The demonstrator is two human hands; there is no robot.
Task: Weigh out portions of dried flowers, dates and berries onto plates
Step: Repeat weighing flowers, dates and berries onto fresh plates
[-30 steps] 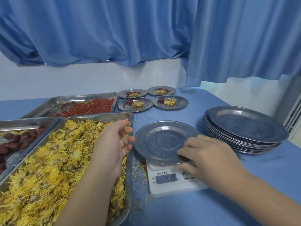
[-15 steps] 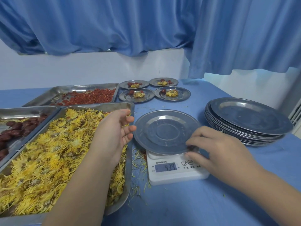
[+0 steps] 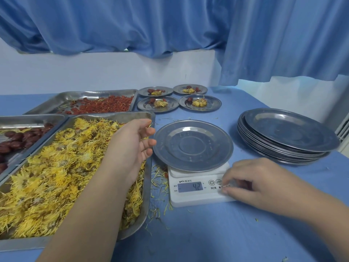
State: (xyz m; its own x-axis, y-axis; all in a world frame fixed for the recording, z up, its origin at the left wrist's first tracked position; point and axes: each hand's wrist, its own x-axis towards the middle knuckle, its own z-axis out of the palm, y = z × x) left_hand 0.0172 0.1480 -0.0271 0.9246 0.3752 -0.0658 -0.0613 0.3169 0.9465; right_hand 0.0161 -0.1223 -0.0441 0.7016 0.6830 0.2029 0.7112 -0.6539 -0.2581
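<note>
A: Scale status?
B: White digital scale (image 3: 196,197) on the blue bench (image 3: 207,235), display reads 42. An empty steel plate (image 3: 192,146) sits on its platform.

A: Left hand?
B: Left hand (image 3: 132,146) is over the right edge of the flower tray (image 3: 117,115), palm toward the plate and fingertips just beside its rim. Grip is loose and half wide. A few petals show at the fingers; nothing clearly held.

A: Right hand?
B: Right hand (image 3: 258,184) has curled fingers on the scale's front right corner by the buttons. It is blurred, so I cannot tell whether the grip pinches the corner or only presses.

A: Stock?
B: Dried yellow flowers (image 3: 56,176) fill the near tray. Dates (image 3: 17,138) are in the tray to its left, red berries (image 3: 105,105) in the far tray. Four portioned plates (image 3: 213,104) lie beyond the scale, and a stack of empty plates (image 3: 287,129) is to its right.
</note>
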